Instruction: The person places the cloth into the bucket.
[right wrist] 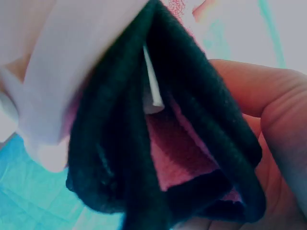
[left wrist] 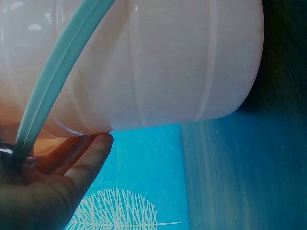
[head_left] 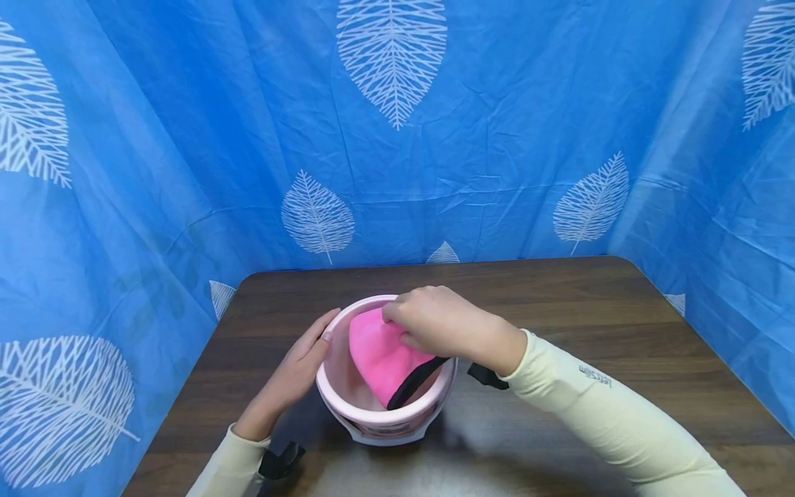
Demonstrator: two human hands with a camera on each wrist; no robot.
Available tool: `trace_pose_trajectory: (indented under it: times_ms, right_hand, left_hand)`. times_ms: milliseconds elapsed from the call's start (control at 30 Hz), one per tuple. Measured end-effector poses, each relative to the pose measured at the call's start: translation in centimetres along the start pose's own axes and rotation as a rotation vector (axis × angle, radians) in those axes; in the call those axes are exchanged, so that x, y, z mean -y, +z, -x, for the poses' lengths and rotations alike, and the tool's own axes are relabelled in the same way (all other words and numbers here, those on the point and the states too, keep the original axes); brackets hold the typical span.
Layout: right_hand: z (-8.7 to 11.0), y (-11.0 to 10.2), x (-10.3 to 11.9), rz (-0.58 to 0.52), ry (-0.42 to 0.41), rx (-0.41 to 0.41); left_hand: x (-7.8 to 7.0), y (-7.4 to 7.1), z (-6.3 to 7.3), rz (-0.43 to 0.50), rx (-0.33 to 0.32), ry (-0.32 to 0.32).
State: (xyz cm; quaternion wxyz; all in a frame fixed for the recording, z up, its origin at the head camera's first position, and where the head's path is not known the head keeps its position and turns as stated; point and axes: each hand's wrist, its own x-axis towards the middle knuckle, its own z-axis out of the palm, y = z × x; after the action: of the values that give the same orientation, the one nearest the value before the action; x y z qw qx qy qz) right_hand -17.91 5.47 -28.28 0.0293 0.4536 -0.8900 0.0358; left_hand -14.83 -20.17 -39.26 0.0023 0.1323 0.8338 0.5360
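Observation:
A pale pink bucket [head_left: 329, 379] stands upright on the table. At its left side my left hand [head_left: 307, 355] grips the rim, thumb over the edge and fingers along the outer wall. The left wrist view shows those fingers [left wrist: 91, 163] against the wall, beside the bucket's pale handle [left wrist: 53, 81]. My right hand [head_left: 441, 321] pinches a bright pink, pouch-like fabric piece [head_left: 379, 352] inside the bucket's mouth. Its black-bound edge [right wrist: 206, 115] hangs open toward the right wrist camera, showing pink lining [right wrist: 177, 148] and a white tag [right wrist: 152, 81].
A dark wood table [head_left: 559, 297] lies under the bucket. Blue curtains [head_left: 497, 138] with white leaf prints hang behind it and on both sides. Black straps [head_left: 282, 461] show at the wrists.

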Motion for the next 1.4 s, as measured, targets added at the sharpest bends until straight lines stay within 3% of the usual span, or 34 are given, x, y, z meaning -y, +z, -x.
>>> trace_pose_trajectory:
  times_ms: [733,1100,1400]
  right_hand:
    - [-0.8,1.5,0.7,0.029,-0.002,0.054]
    - [-1.1,2.5,0.9,0.068,-0.047,0.035]
    - [-1.6,3.0,1.5,0.074,-0.044,0.091]
  left_hand:
    - [0.1,0.0,0.1,0.011,0.006,-0.007]
    - [0.0,0.0,0.1,0.008,0.005,-0.001]
    - [-0.1,0.0,0.1,0.016,0.006,-0.017]
